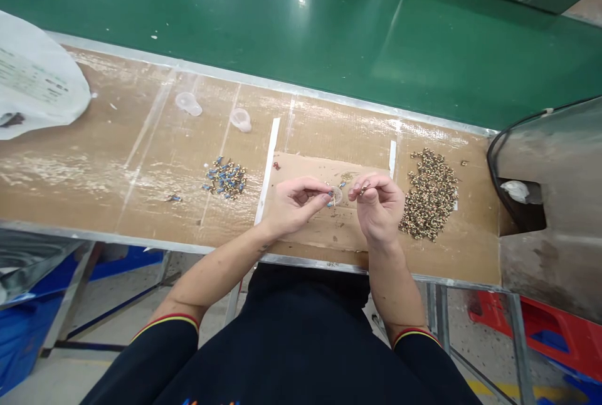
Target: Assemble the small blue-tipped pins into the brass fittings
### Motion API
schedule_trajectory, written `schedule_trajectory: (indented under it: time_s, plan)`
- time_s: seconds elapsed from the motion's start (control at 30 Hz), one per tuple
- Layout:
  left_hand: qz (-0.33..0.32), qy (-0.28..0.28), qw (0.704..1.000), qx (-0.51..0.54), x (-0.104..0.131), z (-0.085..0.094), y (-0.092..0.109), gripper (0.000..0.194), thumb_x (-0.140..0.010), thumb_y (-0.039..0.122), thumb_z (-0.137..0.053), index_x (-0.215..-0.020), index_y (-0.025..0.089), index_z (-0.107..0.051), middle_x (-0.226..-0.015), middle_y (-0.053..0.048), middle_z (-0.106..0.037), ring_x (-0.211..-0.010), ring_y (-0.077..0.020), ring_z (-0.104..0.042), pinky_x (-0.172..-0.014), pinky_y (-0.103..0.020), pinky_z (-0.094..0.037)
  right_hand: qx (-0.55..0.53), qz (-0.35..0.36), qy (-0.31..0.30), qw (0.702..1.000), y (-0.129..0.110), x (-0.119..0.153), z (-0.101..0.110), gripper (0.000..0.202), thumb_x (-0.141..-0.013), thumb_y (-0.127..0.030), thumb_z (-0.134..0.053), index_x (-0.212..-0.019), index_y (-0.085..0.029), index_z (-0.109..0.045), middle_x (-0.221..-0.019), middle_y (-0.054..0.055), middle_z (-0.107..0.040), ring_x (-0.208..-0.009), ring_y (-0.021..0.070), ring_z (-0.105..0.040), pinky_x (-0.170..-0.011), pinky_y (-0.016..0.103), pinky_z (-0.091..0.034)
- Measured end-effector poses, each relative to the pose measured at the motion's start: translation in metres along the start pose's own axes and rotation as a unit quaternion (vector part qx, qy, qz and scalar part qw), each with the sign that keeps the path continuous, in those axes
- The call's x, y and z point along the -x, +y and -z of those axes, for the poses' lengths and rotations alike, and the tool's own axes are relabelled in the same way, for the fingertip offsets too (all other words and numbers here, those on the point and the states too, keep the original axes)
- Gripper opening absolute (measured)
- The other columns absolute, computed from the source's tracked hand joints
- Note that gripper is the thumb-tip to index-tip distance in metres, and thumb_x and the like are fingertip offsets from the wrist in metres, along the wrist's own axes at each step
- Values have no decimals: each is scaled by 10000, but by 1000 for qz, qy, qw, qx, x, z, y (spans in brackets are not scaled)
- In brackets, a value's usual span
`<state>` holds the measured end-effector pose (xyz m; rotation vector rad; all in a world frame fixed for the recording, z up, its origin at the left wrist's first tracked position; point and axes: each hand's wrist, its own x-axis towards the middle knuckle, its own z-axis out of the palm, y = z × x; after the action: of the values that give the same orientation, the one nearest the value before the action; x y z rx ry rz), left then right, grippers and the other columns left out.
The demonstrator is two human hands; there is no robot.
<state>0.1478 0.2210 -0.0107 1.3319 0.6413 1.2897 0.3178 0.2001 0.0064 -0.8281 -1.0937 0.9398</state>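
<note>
My left hand [296, 204] is closed in a pinch, its fingertips on a small blue-tipped metal part [331, 194]. Right at those fingertips is a small clear plastic cup [337, 197] on the cardboard sheet [301, 167]. My right hand [380, 207] also pinches, with a small brass-coloured metal part [362, 190] between thumb and fingers. Between the hands, another small blue-and-brass part [342, 185] lies just beyond the cup. To the right is a large heap of small brass-coloured parts [430, 198]; to the left, a smaller heap of blue-and-brass parts [226, 178].
Two clear plastic cups [189, 103] lie at the back left, near a white plastic bag [42, 79]. Behind the bench runs a green surface [282, 29]. A metal housing [559, 204] with a black cable bounds the right end.
</note>
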Motion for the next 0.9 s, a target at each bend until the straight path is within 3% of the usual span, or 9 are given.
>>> schedule_trajectory:
  time_s: [0.17, 0.33, 0.8, 0.9]
  plan:
    - [-36, -12, 999, -19, -1, -1, 4, 89, -942, 255, -726, -964, 183, -774, -871, -54, -782, -772, -117, -736, -699, -221, -609, 14, 7, -22, 1000, 3, 4, -6, 168, -928, -405, -764, -882, -254, -706, -830, -25, -652, -721, 104, -675, -586, 222, -568]
    - [-68, -19, 996, -56, -2, 0, 9, 66, -955, 189, -695, -976, 187, -758, -902, -51, -795, -818, -116, -758, -734, -211, -612, 67, 23, -37, 997, 0, 9, -13, 135, -946, -354, -747, -881, -242, -710, -892, 4, -691, -824, 137, -714, -717, 286, -628]
    - [-95, -18, 984, -146, -1, 1, 12, 72, -955, 192, -683, -953, 180, -754, -889, -58, -810, -779, -125, -758, -701, -230, -601, 168, 36, -33, 985, -3, 10, -13, 164, -952, -382, -729, -868, -243, -704, -879, 22, -716, -842, 166, -720, -723, 325, -636]
    - [-99, -18, 982, -159, -2, 1, 13, 89, -968, 216, -673, -940, 181, -750, -877, -54, -808, -765, -124, -753, -690, -232, -599, 186, 55, -42, 980, -2, 11, -12, 99, -959, -325, -723, -899, -247, -708, -898, 20, -729, -852, 166, -724, -742, 332, -634]
